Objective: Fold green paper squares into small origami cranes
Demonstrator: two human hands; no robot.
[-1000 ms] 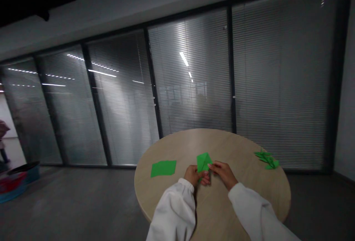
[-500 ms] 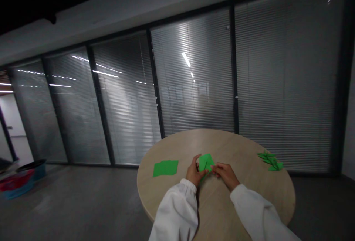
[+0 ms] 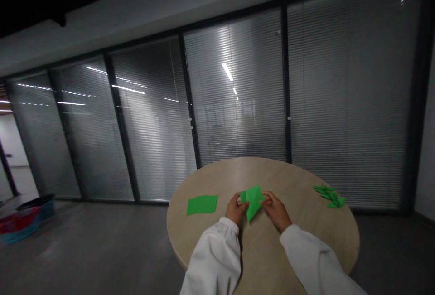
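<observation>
Between my hands is a folded sheet of green paper (image 3: 253,200), its lower end coming to a point toward me. My left hand (image 3: 236,209) pinches its left side, thumb on top. On the other side, my right hand (image 3: 276,210) has its fingertips closed on the paper's right edge. Flat green paper sheets (image 3: 202,205) lie on the table to the left of my hands. Several folded green paper pieces (image 3: 331,195) sit in a small heap near the table's right edge.
The round wooden table (image 3: 292,181) has a curved edge all around. Behind it stands a glass partition (image 3: 238,104) with blinds and dark frames. On the floor at far left are blue tubs (image 3: 45,209), one with something red (image 3: 20,221) in it.
The green paper has turned in my hands, and its pointed end now shows downward with a crease along the middle. Both hands have shifted their grip to its sides.
</observation>
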